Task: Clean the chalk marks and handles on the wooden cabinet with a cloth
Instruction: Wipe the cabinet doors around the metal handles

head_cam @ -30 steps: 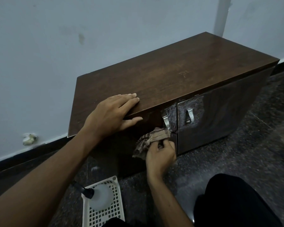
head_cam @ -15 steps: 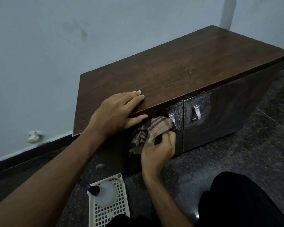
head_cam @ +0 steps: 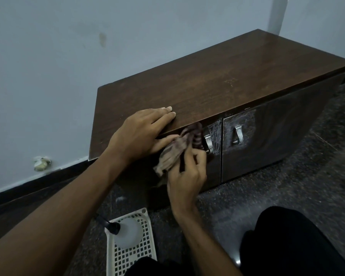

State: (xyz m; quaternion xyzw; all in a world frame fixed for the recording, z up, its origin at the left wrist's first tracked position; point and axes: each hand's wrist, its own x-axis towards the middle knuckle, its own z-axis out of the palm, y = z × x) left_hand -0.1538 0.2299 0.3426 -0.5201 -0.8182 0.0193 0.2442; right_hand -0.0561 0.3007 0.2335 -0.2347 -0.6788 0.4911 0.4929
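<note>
Cloth (head_cam: 173,154) in pinch of right hand (head_cam: 187,176), against cabinet (head_cam: 207,80) beside handle (head_cam: 208,143); left hand (head_cam: 139,132) flat on top

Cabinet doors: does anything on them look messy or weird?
Yes. White chalk scribbles cloud the right door around the right handle, and more streak the left door beside the left handle. They stand out against the dark wood. The right hand grips a striped cloth next to them.

Dark-brown cabinet (head_cam: 217,82) — striped cloth (head_cam: 173,154)
</note>
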